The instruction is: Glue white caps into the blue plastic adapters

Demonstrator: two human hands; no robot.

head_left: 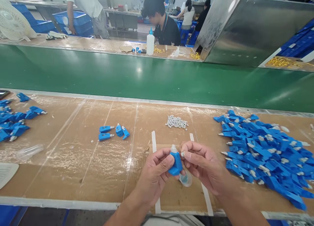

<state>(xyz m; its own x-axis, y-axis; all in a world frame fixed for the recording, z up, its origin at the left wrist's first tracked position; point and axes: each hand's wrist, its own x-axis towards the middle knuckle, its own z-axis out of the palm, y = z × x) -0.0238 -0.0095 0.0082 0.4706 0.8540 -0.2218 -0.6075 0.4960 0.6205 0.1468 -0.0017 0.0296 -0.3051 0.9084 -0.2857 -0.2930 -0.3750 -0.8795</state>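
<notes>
My left hand [158, 170] holds a blue plastic piece [175, 163] upright, its white nozzle pointing up. Close beside its right side, my right hand [201, 162] pinches a small grey-white bit [182, 154] between thumb and forefinger. Under the hands, partly covered, is a small clear round dish [186, 179] with bluish contents. A pile of small grey pellets [176, 122] lies beyond the hands on the cardboard-covered table [73, 167]. Several similar blue pieces [105, 129] lie left of centre.
A large heap of blue pieces [267, 150] is at the right, a smaller one [14, 121] at the far left near a clear plastic tube [29, 152]. Beyond runs a green belt [110, 75]. Across it are a white bottle [150, 42], a metal housing [250, 32] and a seated person [169, 31].
</notes>
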